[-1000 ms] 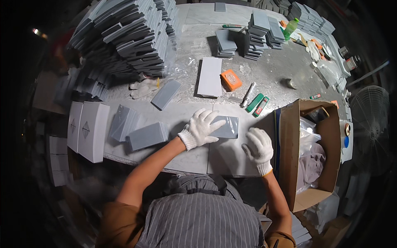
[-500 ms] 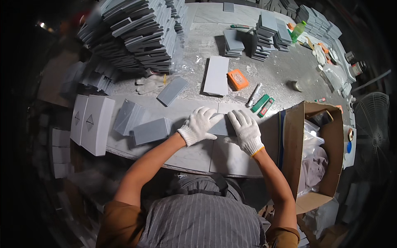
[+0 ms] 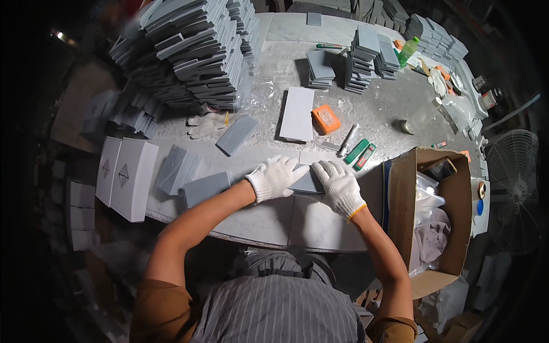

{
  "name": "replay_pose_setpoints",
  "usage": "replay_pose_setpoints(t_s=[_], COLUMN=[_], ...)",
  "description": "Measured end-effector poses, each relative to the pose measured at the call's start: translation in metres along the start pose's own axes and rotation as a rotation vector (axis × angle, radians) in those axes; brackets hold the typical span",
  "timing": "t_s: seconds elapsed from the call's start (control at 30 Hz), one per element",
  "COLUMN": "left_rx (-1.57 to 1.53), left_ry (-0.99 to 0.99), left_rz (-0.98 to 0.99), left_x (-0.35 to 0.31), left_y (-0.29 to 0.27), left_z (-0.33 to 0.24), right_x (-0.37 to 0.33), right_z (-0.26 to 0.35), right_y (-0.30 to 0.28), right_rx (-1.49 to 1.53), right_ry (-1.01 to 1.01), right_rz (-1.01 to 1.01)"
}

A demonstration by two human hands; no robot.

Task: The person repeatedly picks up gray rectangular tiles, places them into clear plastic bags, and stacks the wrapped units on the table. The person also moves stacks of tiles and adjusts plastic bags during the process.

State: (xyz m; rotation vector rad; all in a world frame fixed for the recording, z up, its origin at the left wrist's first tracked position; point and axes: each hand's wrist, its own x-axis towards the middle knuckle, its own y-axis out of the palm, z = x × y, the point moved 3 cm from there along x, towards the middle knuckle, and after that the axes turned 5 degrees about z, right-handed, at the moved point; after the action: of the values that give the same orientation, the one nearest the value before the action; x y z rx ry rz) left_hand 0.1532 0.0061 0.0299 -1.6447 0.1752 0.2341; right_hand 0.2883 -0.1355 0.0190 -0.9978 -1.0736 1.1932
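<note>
Between my gloved hands lies a flat grey rectangular tile [image 3: 307, 182], on the table at the front middle. My left hand [image 3: 273, 179], in a white knitted glove, closes on its left end with the thumb along its face. The right end is gripped by my right hand [image 3: 339, 187], gloved the same way, its fingers bent over the edge. Both palms hide the tile's ends, and I cannot tell whether more tiles lie under it. Just left of my left hand stands a row of similar grey tiles [image 3: 207, 190], with another batch [image 3: 176, 170] beside it.
Tall stacks of grey tiles [image 3: 200, 63] rise at the far left. White boxes [image 3: 134, 180] stand at the left edge. Beyond my hands lie a white panel [image 3: 297, 114], an orange box [image 3: 326, 119], a marker [image 3: 348, 140] and green cases [image 3: 364, 154]. An open cardboard box [image 3: 402, 211] sits at right.
My hands have drawn slightly closer around the tile, and the right fingers now curl more over its edge. The whole view has shifted a little downward.
</note>
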Motion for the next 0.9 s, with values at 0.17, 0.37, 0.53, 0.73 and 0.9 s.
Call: replay_pose_setpoints(t_s=[0.17,0.37,0.53,0.73,0.9], left_rx=[0.004,0.075,-0.241,-0.794,-1.207], left_ry=[0.025,-0.009,-0.031,-0.234,-0.112], left_rz=[-0.043,-0.244,-0.145,0.027,0.365], left_x=[0.000,-0.017,-0.017,0.004,0.018], left_y=[-0.002,0.043,0.042,0.030,0.017], left_z=[-0.006,-0.011,0.004,0.051,0.047], right_x=[-0.002,-0.012,-0.023,-0.046,-0.057], right_z=[-0.004,0.007,0.003,-0.031,-0.030], right_y=[0.005,0.010,0.035,0.092,0.109], right_rx=[-0.033,0.003,0.430,1.102,1.163], right_ry=[0.000,0.029,0.331,0.701,0.771], right_rz=[-0.023,0.034,-0.194,0.184,0.223])
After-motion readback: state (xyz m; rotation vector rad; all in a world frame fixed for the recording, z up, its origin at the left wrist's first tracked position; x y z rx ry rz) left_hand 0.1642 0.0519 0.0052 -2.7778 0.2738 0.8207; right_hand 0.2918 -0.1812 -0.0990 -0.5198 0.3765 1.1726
